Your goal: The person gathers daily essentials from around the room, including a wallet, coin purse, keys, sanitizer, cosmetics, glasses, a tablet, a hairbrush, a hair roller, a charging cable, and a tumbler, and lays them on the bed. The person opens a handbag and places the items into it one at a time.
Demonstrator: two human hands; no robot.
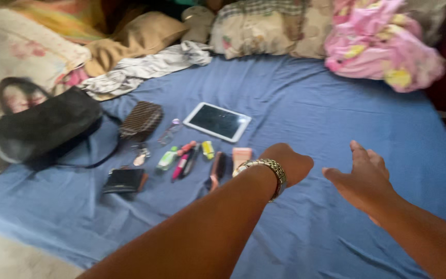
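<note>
Blue bedsheet (pixel 305 103) spreads beneath us. Our left hand (pixel 287 163), curled and holding nothing we can see, hovers beside a small peach rectangular case (pixel 241 155) at nine o'clock; our right hand (pixel 365 181) hangs open, empty.

You have one view only, from the camera on your head, so no second view shares any of the scene. It looks forward and steeply down across a bed with a blue sheet (pixel 311 103), from its near side toward the pillows along the top of the frame. Your two forearms enter from the bottom edge and reach toward the middle: the left hand (pixel 287 163) sits at centre, the right hand (pixel 362 178) just right of it. The camera stands close enough that the arms fill the lower third. The small things laid out left of centre appear somewhat blurred. The bed's near left corner shows at lower left.
</note>
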